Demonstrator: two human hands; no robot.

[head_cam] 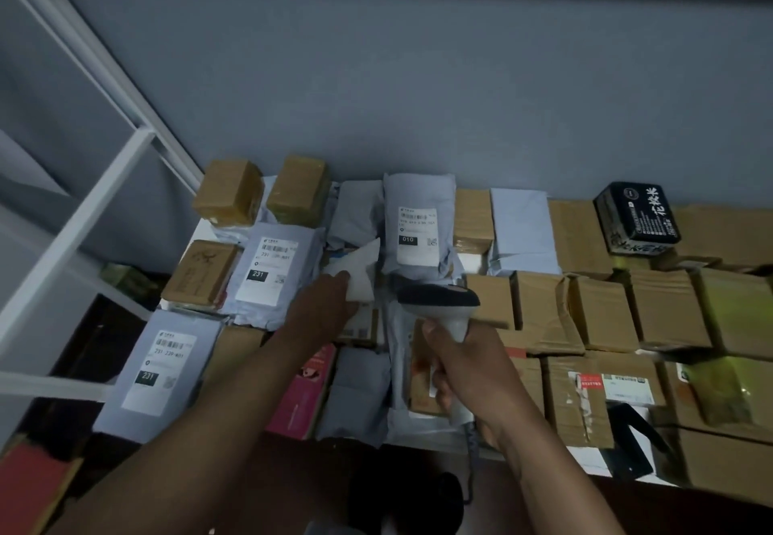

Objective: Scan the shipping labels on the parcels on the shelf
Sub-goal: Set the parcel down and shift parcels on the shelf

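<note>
Both forearms reach in from the bottom edge toward the crowded shelf point(585, 461). Nearest, the right hand point(464, 371) is wrapped tight round the grip of a scanner point(439, 304), whose dark head points away over the parcels toward the middle of the shelf; its cable hangs below the wrist. Further in, the left hand point(322, 308) has its fingers laid on a small white packet point(359, 273), tipping or lifting it, though whether the thumb pinches it underneath cannot be told. No label shows on the packet's upturned face, so the scanner may find nothing to read until it is turned. Just behind stands a grey mailer point(418, 224) with a clear label marked 010, and to the left lie two more grey mailers point(272, 271), each labelled 231. With those labels so near the scanner's line, the likeliest slip is reading a neighbour's code instead of the packet's, or the same parcel twice. The packet looks light and slippery; a loose hold could drop it among the brown boxes point(539, 308) packed on the right.
</note>
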